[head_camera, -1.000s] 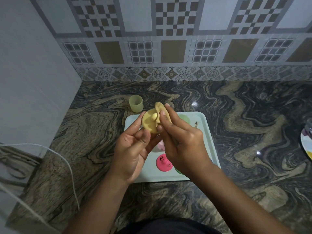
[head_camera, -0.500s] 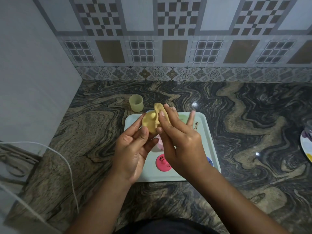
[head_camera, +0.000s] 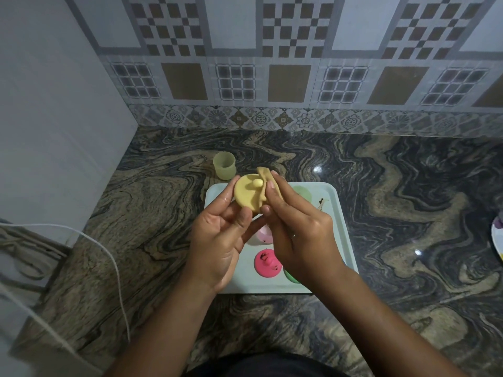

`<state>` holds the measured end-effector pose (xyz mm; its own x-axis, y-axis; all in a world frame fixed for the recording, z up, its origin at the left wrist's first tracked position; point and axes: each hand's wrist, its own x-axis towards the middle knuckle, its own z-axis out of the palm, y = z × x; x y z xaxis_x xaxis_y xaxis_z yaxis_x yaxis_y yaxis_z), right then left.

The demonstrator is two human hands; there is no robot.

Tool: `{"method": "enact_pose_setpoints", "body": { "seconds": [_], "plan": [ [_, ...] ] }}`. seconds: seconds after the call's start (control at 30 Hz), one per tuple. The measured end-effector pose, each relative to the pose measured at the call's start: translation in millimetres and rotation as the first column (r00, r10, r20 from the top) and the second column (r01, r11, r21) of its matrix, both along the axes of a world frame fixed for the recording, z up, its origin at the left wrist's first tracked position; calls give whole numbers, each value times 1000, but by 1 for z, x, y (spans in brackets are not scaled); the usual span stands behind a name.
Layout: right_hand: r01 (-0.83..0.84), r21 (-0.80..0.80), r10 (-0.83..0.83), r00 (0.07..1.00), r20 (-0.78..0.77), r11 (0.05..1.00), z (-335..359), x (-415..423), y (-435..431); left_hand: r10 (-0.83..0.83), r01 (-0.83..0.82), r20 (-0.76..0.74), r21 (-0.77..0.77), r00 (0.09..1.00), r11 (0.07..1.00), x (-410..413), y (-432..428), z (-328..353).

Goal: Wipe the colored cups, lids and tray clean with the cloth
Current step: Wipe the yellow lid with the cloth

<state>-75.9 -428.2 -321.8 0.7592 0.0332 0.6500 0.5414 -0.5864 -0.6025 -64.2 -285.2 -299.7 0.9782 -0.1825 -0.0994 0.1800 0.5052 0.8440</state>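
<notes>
— What can go wrong from here?

— Start with your own grip. Your left hand [head_camera: 217, 240] pinches the yellow lid [head_camera: 246, 197] only at its edge, thumb on the lower face and a fingertip at the left rim, so the lid hangs in the air above the tray [head_camera: 245, 285]. Your right hand [head_camera: 302, 235] is closed on the folded cloth [head_camera: 263, 176] and presses it over the lid's right edge. Push hard sideways and the lid may pivot out of that light pinch (your left fingers look shiny, perhaps wet) and drop onto the pink lid [head_camera: 265, 263] below.

— Anything farther out?

— The cloth covers just the edge, so you will likely miss the ring round the knob [head_camera: 257, 183] unless you turn the lid. A brown smear [head_camera: 321, 204] sits on the tray's far right part, and the pink lid carries dark specks; a soiled cloth could spread either. The pale yellow-green cup [head_camera: 224, 165] stands on the counter [head_camera: 381, 186] just beyond the tray.

— And against half a second ago?

— Then one finger of your right hand stood lifted clear; now your fingers lie together. The lid also faces you more fully, knob in plain sight.
</notes>
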Motion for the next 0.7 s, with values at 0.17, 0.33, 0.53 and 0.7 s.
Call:
{"method": "enact_pose_setpoints", "body": {
  "seconds": [0.17,0.33,0.53,0.7],
  "plan": [
    [-23,98,26,999,-28,995,8,-2,1,57,-65,-112,-70,992,995,3,2,7],
    [-2,154,15,996,-83,988,10,-3,0,-24,15,-86,-104,996,994,3,3,12],
    [11,158,-3,999,-50,987,15,-1,0,-56,56,3,-10,998,998,-1,5,7],
    [19,192,8,990,-140,981,20,-1,-3,-26,31,-87,52,996,998,0,2,12]
  ]
}}
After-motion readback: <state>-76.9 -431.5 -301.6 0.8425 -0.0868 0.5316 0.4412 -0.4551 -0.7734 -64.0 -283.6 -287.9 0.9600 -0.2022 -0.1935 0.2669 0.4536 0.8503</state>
